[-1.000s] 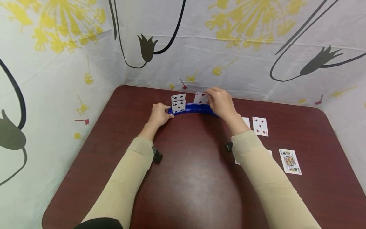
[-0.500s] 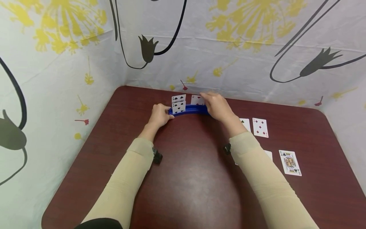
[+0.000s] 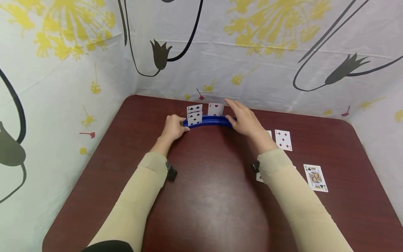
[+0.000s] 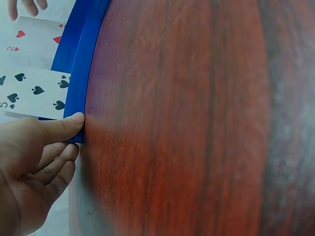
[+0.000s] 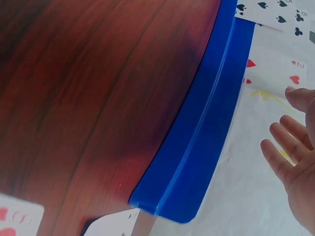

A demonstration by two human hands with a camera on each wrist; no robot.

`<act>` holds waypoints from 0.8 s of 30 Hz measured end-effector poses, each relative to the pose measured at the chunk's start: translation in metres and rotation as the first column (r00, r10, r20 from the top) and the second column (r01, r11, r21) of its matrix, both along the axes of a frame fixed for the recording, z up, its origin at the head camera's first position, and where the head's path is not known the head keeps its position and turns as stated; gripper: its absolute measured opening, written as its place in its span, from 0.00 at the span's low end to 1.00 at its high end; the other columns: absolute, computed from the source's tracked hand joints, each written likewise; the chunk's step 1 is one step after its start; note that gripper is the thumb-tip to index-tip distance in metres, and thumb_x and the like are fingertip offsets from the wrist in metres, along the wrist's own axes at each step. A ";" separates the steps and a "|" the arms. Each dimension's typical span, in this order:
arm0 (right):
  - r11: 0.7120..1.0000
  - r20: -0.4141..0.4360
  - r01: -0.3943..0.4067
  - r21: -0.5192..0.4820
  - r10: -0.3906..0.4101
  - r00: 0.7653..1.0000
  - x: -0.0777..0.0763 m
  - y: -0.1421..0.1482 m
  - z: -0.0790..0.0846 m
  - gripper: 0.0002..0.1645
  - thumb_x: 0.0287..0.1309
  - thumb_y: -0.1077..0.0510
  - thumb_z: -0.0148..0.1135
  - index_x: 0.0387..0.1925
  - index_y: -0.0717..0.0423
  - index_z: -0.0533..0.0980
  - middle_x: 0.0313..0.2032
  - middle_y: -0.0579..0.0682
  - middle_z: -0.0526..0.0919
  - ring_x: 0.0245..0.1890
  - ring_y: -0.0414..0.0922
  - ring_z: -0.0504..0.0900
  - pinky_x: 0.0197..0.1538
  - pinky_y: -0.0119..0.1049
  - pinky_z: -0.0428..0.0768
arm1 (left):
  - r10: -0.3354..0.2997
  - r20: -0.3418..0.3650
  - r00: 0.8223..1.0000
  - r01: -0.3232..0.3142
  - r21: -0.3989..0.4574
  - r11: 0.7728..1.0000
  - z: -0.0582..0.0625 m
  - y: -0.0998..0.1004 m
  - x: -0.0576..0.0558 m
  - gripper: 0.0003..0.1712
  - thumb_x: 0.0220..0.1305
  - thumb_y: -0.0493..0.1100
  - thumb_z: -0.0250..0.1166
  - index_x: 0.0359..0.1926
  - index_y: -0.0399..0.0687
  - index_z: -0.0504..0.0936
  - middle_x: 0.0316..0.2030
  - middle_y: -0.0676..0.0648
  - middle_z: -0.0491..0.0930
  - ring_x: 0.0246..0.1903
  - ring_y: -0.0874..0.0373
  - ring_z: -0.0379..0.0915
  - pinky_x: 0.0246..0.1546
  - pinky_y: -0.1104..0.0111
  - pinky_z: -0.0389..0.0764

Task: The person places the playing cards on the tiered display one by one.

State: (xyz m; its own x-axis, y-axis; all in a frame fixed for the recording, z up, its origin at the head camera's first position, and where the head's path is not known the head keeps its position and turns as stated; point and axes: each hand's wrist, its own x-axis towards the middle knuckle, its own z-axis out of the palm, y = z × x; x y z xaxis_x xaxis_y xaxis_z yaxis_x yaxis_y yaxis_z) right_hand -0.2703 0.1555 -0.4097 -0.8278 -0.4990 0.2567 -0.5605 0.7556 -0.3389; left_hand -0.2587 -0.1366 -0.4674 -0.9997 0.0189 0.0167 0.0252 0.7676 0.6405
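Note:
My left hand (image 3: pixel 173 128) pinches the left end of a curved blue card holder (image 3: pixel 217 121), thumb on its near side, at the back of the table. In its left part stand a five of spades (image 4: pixel 37 91) and, behind that, a six of clubs (image 5: pixel 299 23). Toward the middle, a two of hearts (image 3: pixel 216 109) stands upright in the holder's rear part. Just right of this card is my right hand (image 3: pixel 247 120), fingers spread and holding nothing. The right wrist view shows its fingertips (image 5: pixel 268 147) apart from the card and the holder.
To the right, a five of diamonds (image 3: pixel 283 140) and a king of clubs (image 3: pixel 316 177) lie face up on the brown table (image 3: pixel 214 196). My right sleeve (image 3: pixel 292 189) partly covers two more cards. A patterned cloth (image 3: pixel 201 80) hangs behind the table's back edge.
The two of hearts has moved left along the holder with my right hand. That hand has since let go and drawn slightly right, fingers spreading. My left hand keeps its grip.

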 end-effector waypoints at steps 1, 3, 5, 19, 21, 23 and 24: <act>1.000 -0.008 0.003 0.000 -0.003 1.000 0.001 0.003 0.000 0.39 0.69 0.58 0.63 0.77 0.51 0.60 0.68 0.61 0.70 0.66 0.61 0.71 0.63 0.59 0.73 | -0.002 0.000 1.000 0.002 -0.001 1.000 0.000 0.000 0.000 0.28 0.58 0.42 0.77 0.59 0.38 0.83 0.47 0.38 0.86 0.45 0.50 0.83 0.46 0.60 0.84; 1.000 -0.021 0.007 -0.002 -0.007 1.000 0.002 0.008 -0.001 0.39 0.69 0.58 0.63 0.77 0.52 0.61 0.68 0.61 0.71 0.67 0.61 0.71 0.64 0.59 0.72 | -0.004 0.001 1.000 0.004 0.000 1.000 0.000 0.000 0.000 0.29 0.58 0.42 0.77 0.59 0.38 0.83 0.48 0.38 0.86 0.45 0.50 0.83 0.47 0.60 0.84; 1.000 -0.028 0.011 -0.005 -0.011 1.000 0.004 0.013 -0.001 0.38 0.69 0.58 0.63 0.76 0.53 0.63 0.69 0.61 0.71 0.67 0.61 0.71 0.64 0.59 0.72 | -0.005 0.000 1.000 0.005 0.000 1.000 0.000 0.000 0.000 0.29 0.58 0.42 0.77 0.60 0.37 0.83 0.48 0.38 0.86 0.46 0.50 0.83 0.47 0.60 0.84; 0.997 -0.037 0.072 -0.002 -0.072 0.997 0.017 0.049 0.003 0.29 0.69 0.57 0.63 0.68 0.59 0.72 0.63 0.64 0.77 0.63 0.63 0.74 0.64 0.61 0.71 | -0.013 -0.004 1.000 0.013 0.000 1.000 -0.001 0.000 0.000 0.28 0.59 0.41 0.77 0.59 0.37 0.83 0.48 0.37 0.85 0.45 0.49 0.82 0.47 0.59 0.84; 0.997 -0.032 0.082 0.001 -0.082 0.996 0.019 0.054 0.004 0.28 0.69 0.57 0.63 0.67 0.60 0.73 0.62 0.64 0.77 0.63 0.63 0.74 0.63 0.61 0.71 | -0.012 -0.006 1.000 0.012 -0.003 1.000 -0.001 0.001 0.001 0.29 0.59 0.41 0.77 0.59 0.36 0.82 0.48 0.37 0.85 0.45 0.49 0.82 0.48 0.59 0.84; 0.996 -0.020 0.093 0.004 -0.093 0.995 0.021 0.058 0.005 0.28 0.69 0.57 0.64 0.67 0.60 0.73 0.63 0.64 0.76 0.64 0.63 0.74 0.64 0.61 0.71 | -0.011 -0.006 1.000 0.011 -0.004 1.000 0.000 0.001 0.001 0.29 0.59 0.41 0.77 0.59 0.36 0.82 0.48 0.37 0.85 0.45 0.49 0.82 0.47 0.59 0.84; 0.995 -0.014 0.099 0.006 -0.099 0.995 0.023 0.061 0.005 0.28 0.69 0.56 0.64 0.67 0.60 0.73 0.63 0.64 0.76 0.64 0.63 0.73 0.65 0.61 0.70 | -0.011 -0.006 1.000 0.011 -0.005 1.000 0.000 0.001 0.001 0.29 0.59 0.41 0.77 0.59 0.36 0.82 0.48 0.37 0.85 0.45 0.49 0.82 0.47 0.59 0.84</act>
